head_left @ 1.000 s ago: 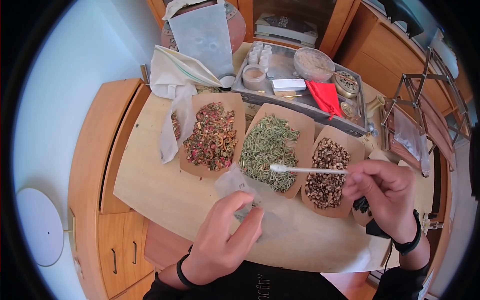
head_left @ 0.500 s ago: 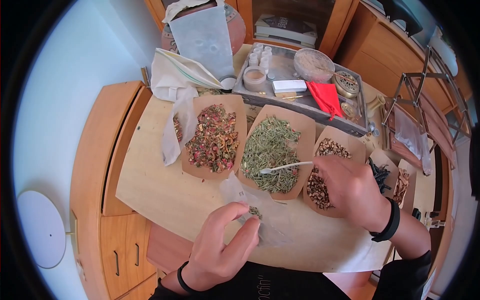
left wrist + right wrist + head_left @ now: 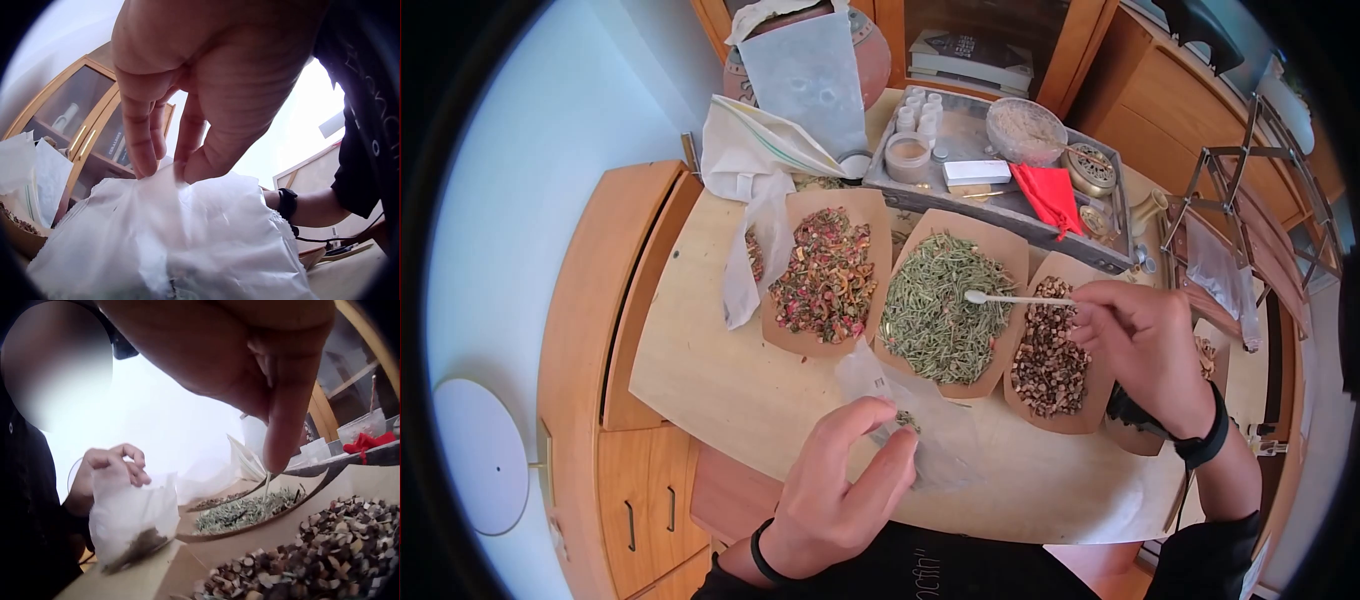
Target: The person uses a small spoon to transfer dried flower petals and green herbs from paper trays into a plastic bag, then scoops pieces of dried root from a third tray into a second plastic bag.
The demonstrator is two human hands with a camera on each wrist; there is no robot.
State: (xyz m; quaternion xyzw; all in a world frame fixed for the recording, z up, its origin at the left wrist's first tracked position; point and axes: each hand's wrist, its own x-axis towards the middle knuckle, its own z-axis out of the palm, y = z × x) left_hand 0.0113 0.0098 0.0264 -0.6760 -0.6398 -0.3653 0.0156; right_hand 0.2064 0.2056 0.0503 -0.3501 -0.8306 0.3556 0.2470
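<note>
A frosted plastic bag (image 3: pixel 935 440) hangs from my left hand (image 3: pixel 840 490), whose thumb and fingers pinch its top edge. Some dried herb (image 3: pixel 144 544) lies in the bottom of the bag. Between thumb and fingers, my right hand (image 3: pixel 1145 350) holds a thin white spoon (image 3: pixel 1025 299) by its handle. The spoon's small bowl points left and overlaps the right side of the green chopped herb (image 3: pixel 945 300) in the head view. This herb fills a brown paper tray (image 3: pixel 1012 240). Chopped woody pieces (image 3: pixel 1048 370) fill the tray under my right hand.
A tray of red and green dried petals (image 3: pixel 825 280) stands at left, with a second frosted bag (image 3: pixel 752 260) beside it. Behind, a grey wooden tray (image 3: pixel 1000 215) holds small bottles, a jar, a bowl and a red pouch (image 3: pixel 1045 195). A folding rack (image 3: pixel 1240 210) stands at right.
My right hand swung forward, bringing the spoon low over the green herb, then drew back to the right with the spoon. My left hand kept its pinch on the bag, nearly still.
</note>
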